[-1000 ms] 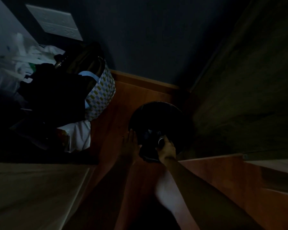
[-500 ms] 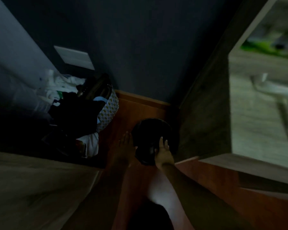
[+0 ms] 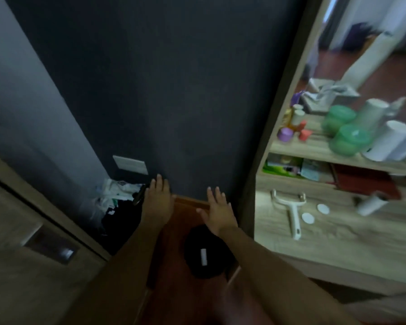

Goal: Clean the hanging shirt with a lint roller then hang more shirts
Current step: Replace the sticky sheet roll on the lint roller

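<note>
Both hands reach forward with fingers spread and palms down, holding nothing: the left hand (image 3: 158, 201) over a dark clothes pile (image 3: 120, 214), the right hand (image 3: 217, 211) above a black bin (image 3: 205, 252) on the floor. Off to the right, the bare lint roller handle (image 3: 292, 213) lies on the bench (image 3: 338, 240) beside a white roll (image 3: 370, 204).
</note>
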`<state>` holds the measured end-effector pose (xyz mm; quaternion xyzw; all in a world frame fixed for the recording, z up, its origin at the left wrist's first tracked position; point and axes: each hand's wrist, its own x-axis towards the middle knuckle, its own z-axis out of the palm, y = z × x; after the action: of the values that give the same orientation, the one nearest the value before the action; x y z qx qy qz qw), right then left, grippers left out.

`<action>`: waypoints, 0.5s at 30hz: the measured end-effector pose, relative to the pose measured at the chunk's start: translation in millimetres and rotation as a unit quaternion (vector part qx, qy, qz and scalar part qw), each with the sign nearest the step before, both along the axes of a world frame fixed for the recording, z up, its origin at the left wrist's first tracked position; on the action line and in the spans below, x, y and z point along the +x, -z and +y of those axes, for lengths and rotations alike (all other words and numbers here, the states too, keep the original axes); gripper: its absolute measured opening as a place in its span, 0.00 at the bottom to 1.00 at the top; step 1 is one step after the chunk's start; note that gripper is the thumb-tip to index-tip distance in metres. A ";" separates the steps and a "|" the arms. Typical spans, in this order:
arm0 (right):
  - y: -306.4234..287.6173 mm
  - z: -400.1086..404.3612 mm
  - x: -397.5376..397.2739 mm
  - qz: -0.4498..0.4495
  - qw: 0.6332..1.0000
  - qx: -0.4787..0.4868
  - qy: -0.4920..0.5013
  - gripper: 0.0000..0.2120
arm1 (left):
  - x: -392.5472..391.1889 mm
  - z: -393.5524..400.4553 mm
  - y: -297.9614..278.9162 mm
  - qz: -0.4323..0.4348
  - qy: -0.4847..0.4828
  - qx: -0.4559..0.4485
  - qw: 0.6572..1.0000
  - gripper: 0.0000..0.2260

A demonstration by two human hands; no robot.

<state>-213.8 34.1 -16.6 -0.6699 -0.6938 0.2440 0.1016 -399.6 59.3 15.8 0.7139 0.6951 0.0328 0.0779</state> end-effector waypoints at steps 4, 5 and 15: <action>-60.6 0.2 43.8 0.017 0.995 0.090 0.036 0.31 | 42.0 9.3 -54.0 -0.032 0.024 0.098 0.994 0.20; -70.4 -0.6 56.9 0.017 0.993 0.113 0.037 0.29 | 53.2 9.5 -59.5 -0.047 0.034 0.112 0.992 0.18; -82.3 14.7 261.6 -0.020 0.986 0.163 0.039 0.25 | 223.5 22.8 -57.3 -0.084 0.099 0.234 0.964 0.10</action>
<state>47.7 48.7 65.7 -0.6753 -0.6998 0.1101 0.2050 -176.1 82.0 73.0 0.7720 0.5854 0.2459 -0.0304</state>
